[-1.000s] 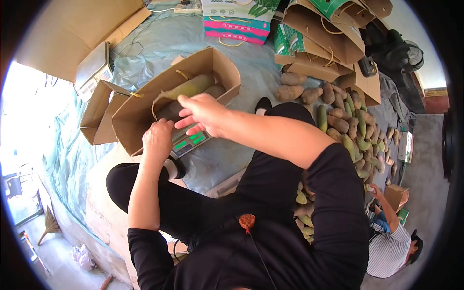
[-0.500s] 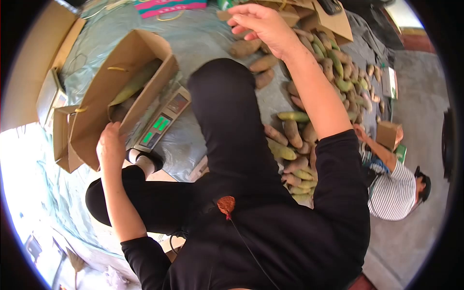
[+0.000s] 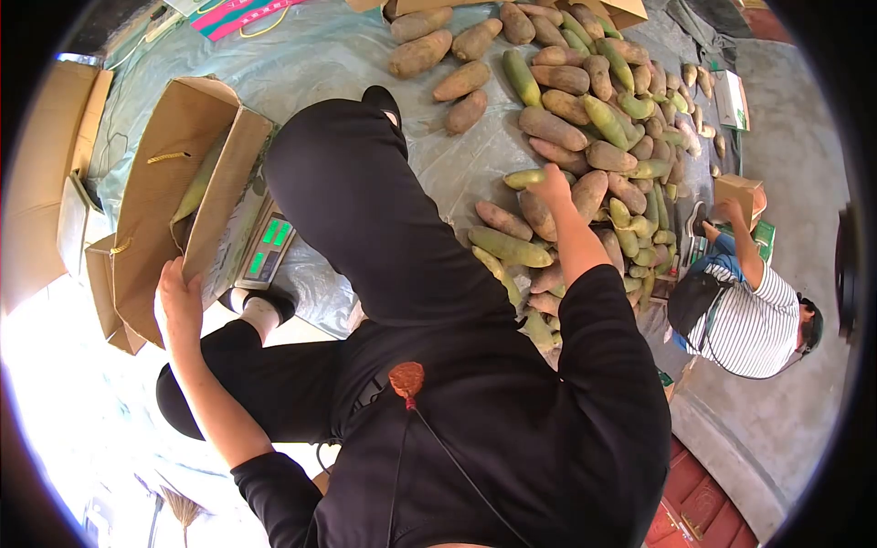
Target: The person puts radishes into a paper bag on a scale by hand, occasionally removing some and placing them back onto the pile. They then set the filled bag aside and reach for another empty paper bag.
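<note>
My left hand (image 3: 178, 297) pinches the near rim of a tall, open cardboard box (image 3: 226, 169) with yellow cord handles. Inside it a long green radish (image 3: 198, 190) shows in part; the bottom of the box is hidden. Beside the box is a digital scale (image 3: 267, 247) with lit green displays. On the right, my right hand (image 3: 551, 187) has its fingers closed on the end of a smaller green radish (image 3: 523, 179). That radish lies at the edge of a large pile of green and brownish-pink radishes (image 3: 555, 130).
Several loose brownish radishes (image 3: 420, 55) lie on the plastic sheet (image 3: 352, 64) ahead. A pink and teal bag (image 3: 242, 18) stands at the back left. Another person (image 3: 744, 315) in a striped shirt handles a small carton (image 3: 738, 196) at the right. My bent knee is between box and pile.
My right hand has come down from above the far side onto the green radish in the pile. My left hand stays on the box rim. The view has shifted.
</note>
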A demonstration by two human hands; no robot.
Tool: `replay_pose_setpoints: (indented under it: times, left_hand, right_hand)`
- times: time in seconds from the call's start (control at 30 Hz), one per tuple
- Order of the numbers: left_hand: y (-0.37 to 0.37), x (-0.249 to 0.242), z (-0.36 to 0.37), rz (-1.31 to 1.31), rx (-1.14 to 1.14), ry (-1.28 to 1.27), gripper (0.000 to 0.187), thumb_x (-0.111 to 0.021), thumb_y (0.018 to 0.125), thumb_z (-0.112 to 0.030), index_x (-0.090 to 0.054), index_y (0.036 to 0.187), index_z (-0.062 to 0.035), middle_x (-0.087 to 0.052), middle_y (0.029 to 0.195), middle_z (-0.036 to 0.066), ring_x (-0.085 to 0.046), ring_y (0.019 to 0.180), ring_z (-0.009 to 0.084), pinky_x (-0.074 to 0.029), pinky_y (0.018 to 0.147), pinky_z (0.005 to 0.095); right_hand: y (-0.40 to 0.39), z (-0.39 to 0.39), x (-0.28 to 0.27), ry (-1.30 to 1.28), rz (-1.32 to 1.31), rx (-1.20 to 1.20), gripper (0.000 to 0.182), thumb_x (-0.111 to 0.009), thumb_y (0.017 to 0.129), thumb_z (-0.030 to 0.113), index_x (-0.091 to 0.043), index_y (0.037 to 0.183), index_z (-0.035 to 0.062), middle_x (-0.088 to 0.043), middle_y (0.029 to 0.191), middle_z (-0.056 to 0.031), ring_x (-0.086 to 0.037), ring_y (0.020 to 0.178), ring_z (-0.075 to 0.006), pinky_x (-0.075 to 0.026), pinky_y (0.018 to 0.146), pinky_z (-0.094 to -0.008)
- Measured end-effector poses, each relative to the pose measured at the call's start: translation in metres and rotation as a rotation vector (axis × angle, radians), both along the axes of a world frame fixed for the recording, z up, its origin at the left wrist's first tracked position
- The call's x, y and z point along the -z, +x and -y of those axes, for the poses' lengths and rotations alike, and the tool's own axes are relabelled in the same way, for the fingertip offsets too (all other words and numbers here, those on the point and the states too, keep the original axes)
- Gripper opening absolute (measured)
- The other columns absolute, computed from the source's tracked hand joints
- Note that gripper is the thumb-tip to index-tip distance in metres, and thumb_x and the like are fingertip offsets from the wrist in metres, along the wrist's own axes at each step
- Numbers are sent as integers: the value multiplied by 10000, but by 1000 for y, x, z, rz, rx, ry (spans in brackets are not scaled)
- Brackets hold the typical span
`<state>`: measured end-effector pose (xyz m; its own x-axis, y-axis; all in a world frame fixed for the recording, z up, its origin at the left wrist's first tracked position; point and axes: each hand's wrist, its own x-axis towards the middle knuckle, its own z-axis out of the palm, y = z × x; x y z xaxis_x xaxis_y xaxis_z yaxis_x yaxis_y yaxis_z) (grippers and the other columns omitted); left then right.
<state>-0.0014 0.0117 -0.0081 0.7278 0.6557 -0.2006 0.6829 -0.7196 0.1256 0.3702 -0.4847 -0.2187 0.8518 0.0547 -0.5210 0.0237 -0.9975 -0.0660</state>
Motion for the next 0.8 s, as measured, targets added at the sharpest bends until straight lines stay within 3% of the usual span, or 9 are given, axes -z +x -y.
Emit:
replay_pose_setpoints:
  times: [0.13, 0.27, 0.3, 0.33, 0.6, 0.67, 0.7, 0.73, 0.8]
  left_hand:
    - [0, -1, 4, 20, -11, 21, 325, -616, 744, -38, -558, 1058, 19, -560, 1007, 198, -550, 944, 370, -439, 796, 407]
    - [-6, 5, 0, -12, -43, 13, 333, -612, 736, -36, -561, 1063, 9, -558, 1011, 205, -550, 949, 373, -440, 804, 407]
    - [-16, 16, -1, 109, 46, 164, 320, -608, 729, -35, -571, 1047, -17, -562, 1008, 193, -547, 964, 361, -446, 802, 401]
    - [13, -15, 14, -24, -97, 9, 268, -603, 728, -31, -577, 994, -35, -567, 967, 166, -545, 959, 345, -450, 790, 401]
    - [10, -16, 10, -54, -123, -27, 146, -606, 737, -48, -572, 879, -45, -557, 890, 122, -551, 923, 325, -456, 773, 415]
    - [11, -23, 13, -16, -163, -59, 129, -617, 744, -70, -579, 864, -45, -561, 888, 111, -558, 917, 309, -461, 776, 409]
    - [8, -23, 13, 9, -163, -53, 114, -617, 744, -69, -584, 851, -43, -560, 882, 113, -562, 910, 308, -464, 770, 408]
    - [5, -23, 13, 33, -162, -48, 100, -616, 745, -69, -588, 838, -41, -560, 876, 114, -565, 904, 306, -467, 764, 407]
    - [-3, -25, 12, 5, -169, -10, 87, -612, 740, -60, -592, 822, -38, -560, 869, 115, -568, 893, 305, -471, 757, 407]
  right_hand:
    - [-34, 11, -12, -64, -61, 182, 773, -771, 603, 313, -406, 1246, 88, -499, 1252, -130, -431, 1205, -309, -404, 960, -429]
    - [-51, 2, -17, -194, -111, 262, 770, -779, 600, 315, -403, 1242, 116, -494, 1280, -105, -422, 1235, -267, -365, 973, -473]
    - [-51, 1, -15, -220, -136, 273, 778, -783, 598, 317, -400, 1246, 122, -503, 1273, -94, -428, 1232, -261, -361, 972, -472]
    - [-51, 0, -14, -247, -161, 279, 785, -787, 596, 319, -397, 1250, 128, -511, 1266, -84, -434, 1229, -254, -357, 971, -471]
    - [-50, -4, -8, -179, -64, 141, 761, -808, 575, 280, -425, 1208, 101, -543, 1209, -112, -516, 1127, -261, -403, 906, -455]
    - [-34, 14, 30, 448, -109, 259, 709, -811, 578, 179, -444, 1168, 40, -555, 1134, -139, -553, 1025, -245, -447, 854, -391]
    - [-38, -23, -7, 597, -116, 286, 643, -793, 595, 83, -457, 1136, -4, -554, 1075, -130, -560, 932, -223, -462, 824, -334]
    - [-30, -43, -20, 605, -121, 266, 643, -793, 595, 83, -457, 1136, -4, -554, 1075, -130, -560, 932, -223, -462, 824, -334]
    - [-16, -80, -36, 916, -179, 268, 621, -771, 616, 41, -453, 1149, -5, -554, 1069, -102, -556, 917, -211, -459, 818, -321]
